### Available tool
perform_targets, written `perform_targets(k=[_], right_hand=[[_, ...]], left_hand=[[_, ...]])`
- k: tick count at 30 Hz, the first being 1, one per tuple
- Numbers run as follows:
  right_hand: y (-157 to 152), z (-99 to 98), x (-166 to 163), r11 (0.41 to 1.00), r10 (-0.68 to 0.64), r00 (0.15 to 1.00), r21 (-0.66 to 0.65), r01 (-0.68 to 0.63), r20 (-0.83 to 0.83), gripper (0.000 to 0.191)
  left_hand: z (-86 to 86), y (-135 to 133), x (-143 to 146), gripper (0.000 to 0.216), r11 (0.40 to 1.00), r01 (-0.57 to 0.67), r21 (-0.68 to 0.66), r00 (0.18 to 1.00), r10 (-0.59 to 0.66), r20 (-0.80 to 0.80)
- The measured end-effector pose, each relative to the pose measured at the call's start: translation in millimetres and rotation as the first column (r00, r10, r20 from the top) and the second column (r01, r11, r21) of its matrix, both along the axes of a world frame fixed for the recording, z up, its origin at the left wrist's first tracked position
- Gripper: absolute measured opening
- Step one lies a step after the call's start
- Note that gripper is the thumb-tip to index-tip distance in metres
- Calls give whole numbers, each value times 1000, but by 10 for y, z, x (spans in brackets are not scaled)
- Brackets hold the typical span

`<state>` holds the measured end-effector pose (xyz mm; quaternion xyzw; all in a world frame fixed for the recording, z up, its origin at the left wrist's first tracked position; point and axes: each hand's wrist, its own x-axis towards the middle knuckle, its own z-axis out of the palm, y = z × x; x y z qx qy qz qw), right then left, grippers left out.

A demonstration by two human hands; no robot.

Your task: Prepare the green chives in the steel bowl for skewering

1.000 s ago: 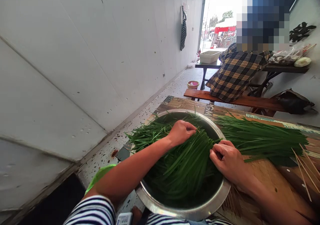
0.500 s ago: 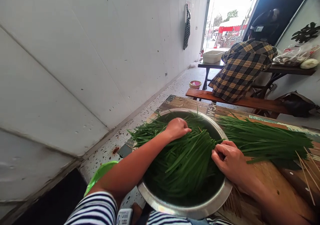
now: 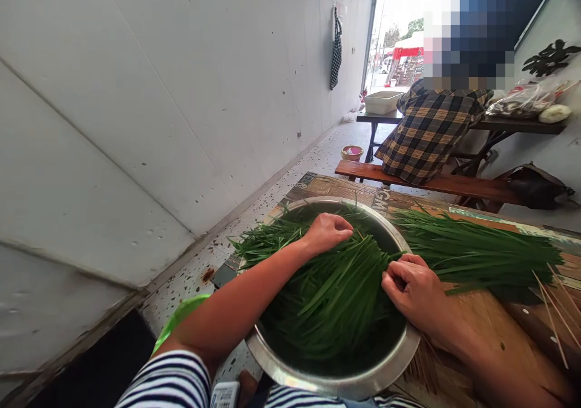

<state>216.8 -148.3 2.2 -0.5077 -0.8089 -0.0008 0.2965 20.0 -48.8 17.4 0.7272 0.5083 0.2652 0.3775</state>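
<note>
Hardly any writing can be read. Just behind the far rim of the metal bowl [image 3: 295,375], the printed table top [image 3: 331,185] carries a strip of large pale capital letters [image 3: 379,200]: a G, then what looks like an M or an A, with the rest cut off by the bowl's rim. Further left of the bowl's far rim, a dark panel [image 3: 307,180] on the same table top shows a few pale letters, too small to make out. Just in front of the bowl's near rim, a white device [image 3: 226,396] bears a printed label, also unreadable.

One steel bowl [image 3: 318,382], two chive heaps [image 3: 476,253] — one bench [image 3: 454,184]
</note>
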Motion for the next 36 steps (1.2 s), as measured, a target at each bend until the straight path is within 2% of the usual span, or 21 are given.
perform_targets(k=[8,16,22,23,25,26,28,31,36], right_hand=[[-7,45,-13,1000,-1,1000,-22,1,3,33],[-1,13,-8,1000,3,1000,-12,-3,1,33],[6,22,-1,1000,-1,1000,-17,1,12,32],[5,22,-1,1000,-3,1000,-20,3,13,31],[3,17,-2,1000,-8,1000,-26,9,14,31],[1,12,-2,1000,-10,1000,-27,11,13,32],[0,5,-2,1000,-11,1000,-27,11,10,33],[2,6,-2,1000,-3,1000,-19,3,6,34],[6,10,-2,1000,6,1000,-19,-6,-3,34]], left_hand=[[80,-61,29,25,997,-29,78,998,32,-47],[-1,-63,48,22,984,16,180,999,-8,-43],[210,-114,-7,20,963,206,171,975,-189,-115],[245,-95,-46,21,964,182,192,978,-156,-140],[263,-29,-133,24,967,58,249,980,-7,-199],[243,13,-172,24,958,17,285,971,52,-233],[160,95,-223,20,949,48,311,939,64,-338],[13,174,-220,17,948,136,288,889,12,-458],[-109,190,-145,16,949,197,248,854,-42,-518]])
